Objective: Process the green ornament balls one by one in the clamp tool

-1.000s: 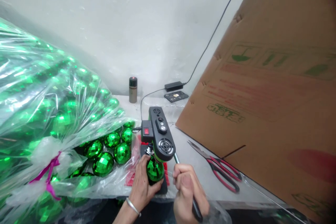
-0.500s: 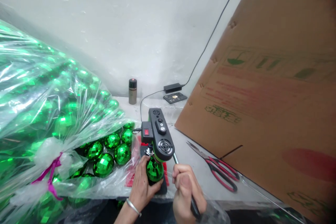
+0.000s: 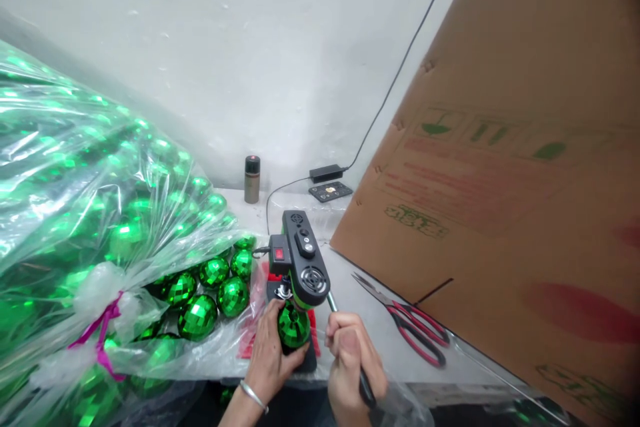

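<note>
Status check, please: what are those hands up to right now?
Left hand steadies green ball under press. Right hand grips lever. Scissors lie apart.

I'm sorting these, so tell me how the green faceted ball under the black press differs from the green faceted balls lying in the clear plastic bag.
The green faceted ball sits under the black press, cupped by the left hand; the green faceted balls in the clear plastic bag lie loose and untouched. The first is bare; the others lie under clear film. They share colour, mirrored facets and a similar size.
</note>
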A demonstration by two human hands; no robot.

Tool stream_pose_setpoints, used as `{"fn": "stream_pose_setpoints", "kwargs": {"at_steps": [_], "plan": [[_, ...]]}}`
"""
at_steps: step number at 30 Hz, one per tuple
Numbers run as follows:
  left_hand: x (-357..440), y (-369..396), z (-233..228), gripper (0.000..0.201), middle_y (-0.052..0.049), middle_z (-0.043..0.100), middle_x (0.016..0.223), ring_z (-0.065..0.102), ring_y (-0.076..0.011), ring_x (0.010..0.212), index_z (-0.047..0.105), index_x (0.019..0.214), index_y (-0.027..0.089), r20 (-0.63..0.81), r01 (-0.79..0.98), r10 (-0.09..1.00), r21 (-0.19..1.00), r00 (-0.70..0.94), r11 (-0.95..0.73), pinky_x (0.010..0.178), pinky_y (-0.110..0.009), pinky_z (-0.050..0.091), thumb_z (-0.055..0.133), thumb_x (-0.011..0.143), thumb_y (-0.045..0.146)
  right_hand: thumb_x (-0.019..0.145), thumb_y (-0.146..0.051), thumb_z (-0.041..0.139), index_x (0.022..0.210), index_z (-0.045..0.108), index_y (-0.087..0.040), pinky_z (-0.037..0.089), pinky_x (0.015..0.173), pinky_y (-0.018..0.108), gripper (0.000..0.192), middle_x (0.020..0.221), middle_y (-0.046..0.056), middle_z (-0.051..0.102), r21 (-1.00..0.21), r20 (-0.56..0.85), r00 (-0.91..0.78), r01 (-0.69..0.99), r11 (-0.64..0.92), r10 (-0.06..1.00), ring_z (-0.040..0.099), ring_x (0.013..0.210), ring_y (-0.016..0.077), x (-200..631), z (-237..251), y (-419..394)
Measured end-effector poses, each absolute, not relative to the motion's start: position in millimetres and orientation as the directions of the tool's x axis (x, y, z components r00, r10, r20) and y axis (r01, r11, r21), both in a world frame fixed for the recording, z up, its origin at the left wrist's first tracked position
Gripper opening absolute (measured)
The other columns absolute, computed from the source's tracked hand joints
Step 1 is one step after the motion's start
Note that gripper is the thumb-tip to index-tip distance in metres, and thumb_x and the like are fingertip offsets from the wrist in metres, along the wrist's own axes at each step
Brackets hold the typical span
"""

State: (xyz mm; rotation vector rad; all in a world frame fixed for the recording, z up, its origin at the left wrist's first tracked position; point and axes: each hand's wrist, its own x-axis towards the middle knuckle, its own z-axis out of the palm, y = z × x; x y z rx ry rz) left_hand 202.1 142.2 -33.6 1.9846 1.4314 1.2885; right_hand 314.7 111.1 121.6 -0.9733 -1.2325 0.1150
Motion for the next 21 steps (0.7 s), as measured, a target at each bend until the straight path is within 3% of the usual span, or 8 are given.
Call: {"fn": "stream_pose_setpoints", "kwargs": {"at_steps": [11, 15, 18, 21], "plan": [[201, 143, -31, 0.075, -0.027, 0.06, 0.144, 0.063, -0.0436, 0.135, 0.041, 0.146, 0.015, 0.448, 0.55, 0.89, 0.724, 0.084, -0.417, 0.107, -0.068, 0.056, 0.076, 0.081, 0.029, 0.108, -0.021, 0.042, 0.072, 0.053, -0.022, 0.043, 0.054, 0.025, 0.037, 0.072, -0.001, 0.059, -0.64, 0.768, 0.32, 0.435, 0.634, 0.555, 0.055, 0.057, 0.0122, 316, 98, 108], [202, 142, -32, 0.075, -0.026, 0.06, 0.145, 0.063, -0.043, 0.135, 0.043, 0.146, 0.015, 0.427, 0.531, 0.901, 0.748, 0.076, -0.399, 0.109, -0.067, 0.055, 0.077, 0.08, 0.029, 0.11, -0.023, 0.04, 0.072, 0.052, -0.022, 0.043, 0.057, 0.025, 0.04, 0.074, -0.001, 0.058, -0.651, 0.759, 0.382, 0.425, 0.628, 0.528, 0.054, 0.061, 0.0122, 312, 86, 108], [203, 144, -30, 0.075, -0.025, 0.061, 0.144, 0.062, -0.0428, 0.136, 0.045, 0.145, 0.016, 0.419, 0.511, 0.906, 0.767, 0.06, -0.388, 0.11, -0.066, 0.054, 0.078, 0.079, 0.03, 0.11, -0.028, 0.043, 0.069, 0.05, -0.022, 0.042, 0.057, 0.025, 0.042, 0.071, -0.001, 0.057, -0.633, 0.774, 0.361, 0.422, 0.649, 0.521, 0.054, 0.061, 0.0125, 312, 100, 109], [201, 145, -27, 0.077, -0.025, 0.06, 0.147, 0.061, -0.042, 0.139, 0.043, 0.147, 0.015, 0.436, 0.485, 0.898, 0.773, 0.064, -0.41, 0.112, -0.064, 0.054, 0.079, 0.08, 0.029, 0.109, -0.023, 0.044, 0.07, 0.05, -0.021, 0.035, 0.053, 0.024, 0.039, 0.065, -0.004, 0.05, -0.691, 0.723, 0.371, 0.383, 0.613, 0.583, 0.048, 0.056, 0.0107, 314, 134, 111]]}}
